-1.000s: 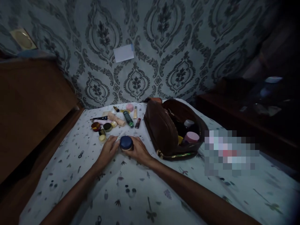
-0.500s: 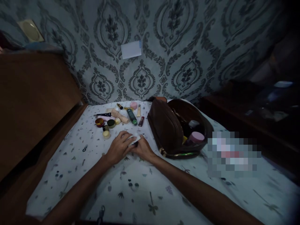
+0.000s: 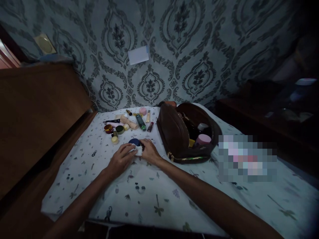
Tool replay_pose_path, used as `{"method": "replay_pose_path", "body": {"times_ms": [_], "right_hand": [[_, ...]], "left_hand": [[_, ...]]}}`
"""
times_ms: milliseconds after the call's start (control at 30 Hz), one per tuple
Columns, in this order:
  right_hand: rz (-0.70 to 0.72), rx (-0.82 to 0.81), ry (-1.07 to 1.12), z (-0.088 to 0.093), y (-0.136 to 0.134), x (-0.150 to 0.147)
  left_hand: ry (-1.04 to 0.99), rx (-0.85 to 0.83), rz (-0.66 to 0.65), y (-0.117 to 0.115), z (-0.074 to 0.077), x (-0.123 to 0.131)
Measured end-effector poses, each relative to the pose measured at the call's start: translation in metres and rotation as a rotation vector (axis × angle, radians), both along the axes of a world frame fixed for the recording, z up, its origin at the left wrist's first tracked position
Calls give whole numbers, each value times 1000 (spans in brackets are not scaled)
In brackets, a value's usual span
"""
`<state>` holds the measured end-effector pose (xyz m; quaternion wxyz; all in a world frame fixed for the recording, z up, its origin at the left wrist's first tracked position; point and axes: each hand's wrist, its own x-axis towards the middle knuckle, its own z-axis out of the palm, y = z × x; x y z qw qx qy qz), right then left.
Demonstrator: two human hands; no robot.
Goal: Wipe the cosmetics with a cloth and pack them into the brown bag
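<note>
Between my hands is a round jar with a dark blue top (image 3: 134,142), tilted with its top facing away from me. My right hand (image 3: 151,153) grips the jar at its right side. My left hand (image 3: 121,159) presses a crumpled white wipe (image 3: 138,151), tissue or cloth, against the jar's near side. The fingers partly hide both things. Just beyond my hands lie a small jar with a cream lid (image 3: 114,140), a dark green-lidded jar (image 3: 120,129), a red and gold jar (image 3: 108,128) and a green tube (image 3: 141,122).
An open brown bag (image 3: 173,132) stands to the right, with a pink-lidded jar (image 3: 203,139) inside. More cosmetics, including a beige tube (image 3: 129,122), lie near the patterned wall (image 3: 149,83). A wooden cabinet (image 3: 42,122) borders the left side. A blurred-out item (image 3: 246,159) lies at the right.
The jar has turned in my hands, so its dark blue top now shows. My left hand has shifted slightly down and left with the white wipe. The view has tilted a little.
</note>
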<state>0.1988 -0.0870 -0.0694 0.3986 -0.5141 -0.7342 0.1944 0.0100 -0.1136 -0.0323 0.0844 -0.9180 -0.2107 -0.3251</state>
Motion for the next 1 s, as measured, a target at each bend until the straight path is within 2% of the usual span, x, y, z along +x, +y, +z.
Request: {"method": "replay_pose_path", "body": {"times_ms": [100, 167, 367, 500, 633, 800, 1000], "right_hand": [[52, 25, 30, -4, 1, 2], [59, 32, 56, -5, 2, 2], [54, 37, 52, -2, 2, 0], [45, -10, 49, 3, 0, 1], [15, -32, 76, 4, -5, 1], [-34, -73, 144, 6, -12, 1], [33, -4, 233, 6, -10, -1]], "left_hand": [[126, 22, -24, 6, 5, 9], [159, 2, 22, 10, 11, 17], [204, -220, 382, 24, 24, 29], [180, -438, 558, 25, 26, 28], [154, -587, 692, 17, 28, 29], [118, -656, 704, 7, 31, 31], [60, -597, 676, 10, 33, 23]]}}
